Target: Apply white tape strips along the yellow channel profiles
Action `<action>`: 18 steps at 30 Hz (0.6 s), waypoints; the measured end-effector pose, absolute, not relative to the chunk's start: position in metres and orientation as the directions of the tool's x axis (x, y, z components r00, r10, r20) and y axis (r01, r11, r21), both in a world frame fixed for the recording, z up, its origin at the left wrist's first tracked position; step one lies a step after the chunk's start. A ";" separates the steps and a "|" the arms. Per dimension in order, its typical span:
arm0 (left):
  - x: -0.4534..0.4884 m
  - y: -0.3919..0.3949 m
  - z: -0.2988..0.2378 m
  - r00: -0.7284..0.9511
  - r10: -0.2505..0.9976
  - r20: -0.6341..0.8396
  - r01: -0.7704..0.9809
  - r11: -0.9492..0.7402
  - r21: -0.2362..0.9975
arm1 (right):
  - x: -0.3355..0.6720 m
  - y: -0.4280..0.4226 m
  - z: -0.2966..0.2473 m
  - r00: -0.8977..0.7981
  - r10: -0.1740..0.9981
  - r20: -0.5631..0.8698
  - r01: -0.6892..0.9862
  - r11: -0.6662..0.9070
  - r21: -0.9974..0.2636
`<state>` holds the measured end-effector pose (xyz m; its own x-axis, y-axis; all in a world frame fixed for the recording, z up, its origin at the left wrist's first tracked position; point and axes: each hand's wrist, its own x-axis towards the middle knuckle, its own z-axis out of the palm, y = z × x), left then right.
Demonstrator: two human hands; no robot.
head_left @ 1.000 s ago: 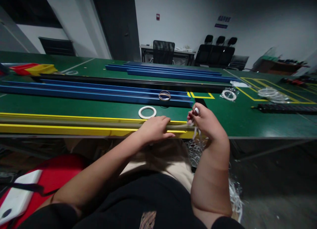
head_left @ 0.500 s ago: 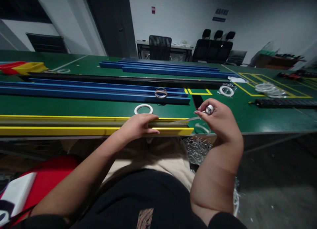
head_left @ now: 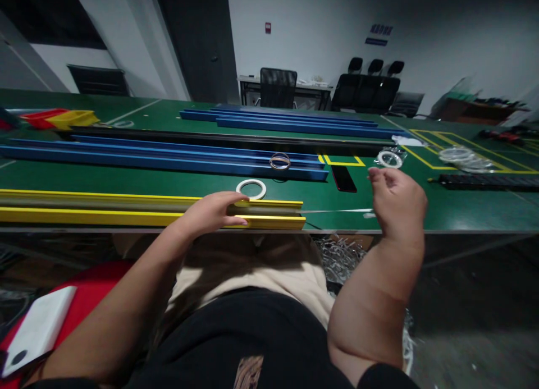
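Observation:
A long yellow channel bar [head_left: 269, 220] lies along the table's front edge. My left hand [head_left: 213, 212] grips it near its right end, thumb on the near side and fingers over the far side. From that end a thin white strip [head_left: 337, 211] stretches right to my right hand [head_left: 398, 201]. My right hand is closed with its fingertips pinched together. The strip passes out of sight at this hand, so its far end is hidden. Just behind my left hand lies a white tape roll [head_left: 251, 190].
Blue channel bars [head_left: 168, 161] and a black bar [head_left: 210, 136] lie across the green table [head_left: 421, 209]. Further right are a phone [head_left: 344, 178], a bagged white roll [head_left: 389, 159] and a black strip-shaped object [head_left: 484, 182]. Silvery scraps [head_left: 341, 254] fill a box below.
My right hand has moved right, away from the bar, and more white strip shows between them. The yellow bar and my left hand have shifted left. The phone is now uncovered.

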<state>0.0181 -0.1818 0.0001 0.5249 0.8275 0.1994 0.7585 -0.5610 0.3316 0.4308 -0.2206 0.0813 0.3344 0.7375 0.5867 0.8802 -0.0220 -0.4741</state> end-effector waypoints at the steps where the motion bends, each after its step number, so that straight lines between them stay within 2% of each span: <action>1: 0.019 -0.182 0.000 0.523 0.827 0.205 0.762 -0.562 0.321 | 0.435 -0.223 0.082 0.394 0.740 0.544 0.865 -0.098 -0.492; 5: 0.020 -0.185 0.000 0.530 0.821 0.211 0.768 -0.570 0.293 | 0.453 -0.233 0.084 0.501 0.718 0.482 0.842 -0.277 -0.463; 7: 0.021 -0.186 0.001 0.533 0.820 0.210 0.766 -0.573 0.291 | 0.462 -0.237 0.083 0.513 0.690 0.510 0.843 -0.295 -0.449; 11: 0.022 -0.187 0.001 0.534 0.818 0.213 0.768 -0.575 0.282 | 0.474 -0.243 0.081 0.556 0.637 0.534 0.814 -0.287 -0.505; 13: 0.022 -0.188 0.001 0.534 0.818 0.216 0.770 -0.575 0.276 | 0.476 -0.243 0.081 0.537 0.675 0.506 0.823 -0.288 -0.489; 16: 0.023 -0.188 0.001 0.529 0.820 0.219 0.773 -0.572 0.274 | 0.474 -0.242 0.081 0.485 0.742 0.463 0.861 -0.312 -0.402; 18: 0.023 -0.188 0.001 0.527 0.820 0.225 0.774 -0.572 0.270 | 0.470 -0.241 0.082 0.476 0.742 0.471 0.872 -0.330 -0.362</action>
